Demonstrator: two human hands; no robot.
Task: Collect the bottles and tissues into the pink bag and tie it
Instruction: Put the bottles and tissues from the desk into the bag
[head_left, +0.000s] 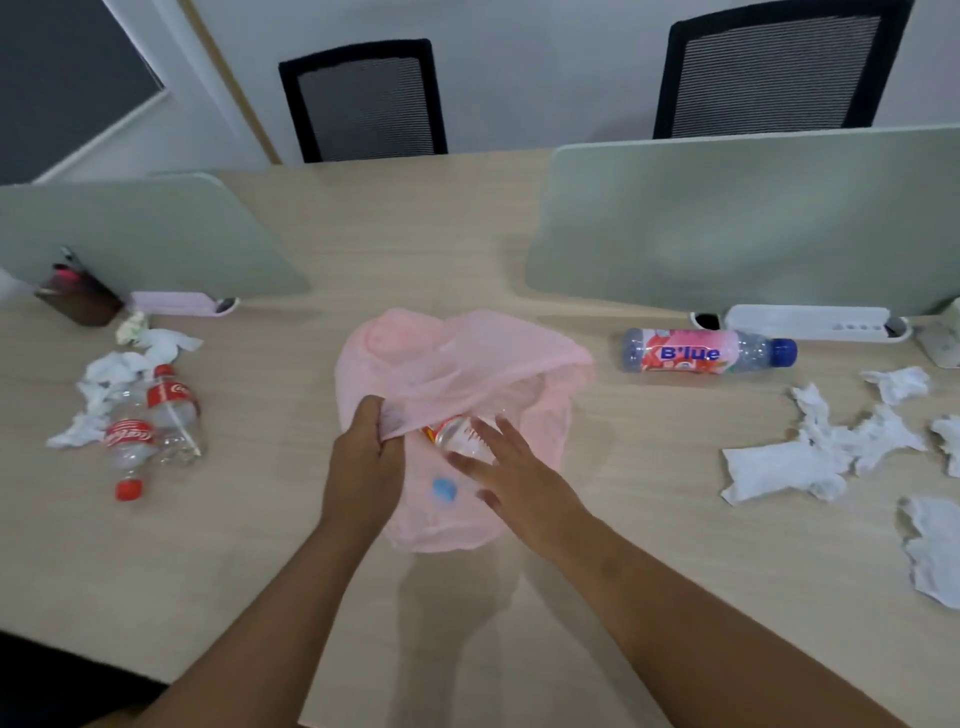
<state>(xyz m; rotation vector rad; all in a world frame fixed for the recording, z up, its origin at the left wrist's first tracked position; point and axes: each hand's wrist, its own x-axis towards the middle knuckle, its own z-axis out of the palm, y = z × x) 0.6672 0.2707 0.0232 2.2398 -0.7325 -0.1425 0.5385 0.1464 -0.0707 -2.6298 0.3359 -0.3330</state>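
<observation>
- Left hand (363, 447): I see it pinching the rim of the thin pink plastic bag (467, 358), holding its mouth raised.
- Right hand (514, 467): fingers straight and spread, touching the clear plastic bottle (457, 434) lying in the bag's mouth, between both hands.
- Blue-capped labelled bottle (706, 353) and crumpled white tissues (810, 457): on the pale wooden desk (260, 545), outside the bag.

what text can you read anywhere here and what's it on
"B'lue": pink label of the blue-capped bottle, lying right of the pink bag.
White script on the red labels of the far red-capped bottle and the near red-capped bottle: too blurred to read.
Label on the bottle in the bag: unreadable.
</observation>
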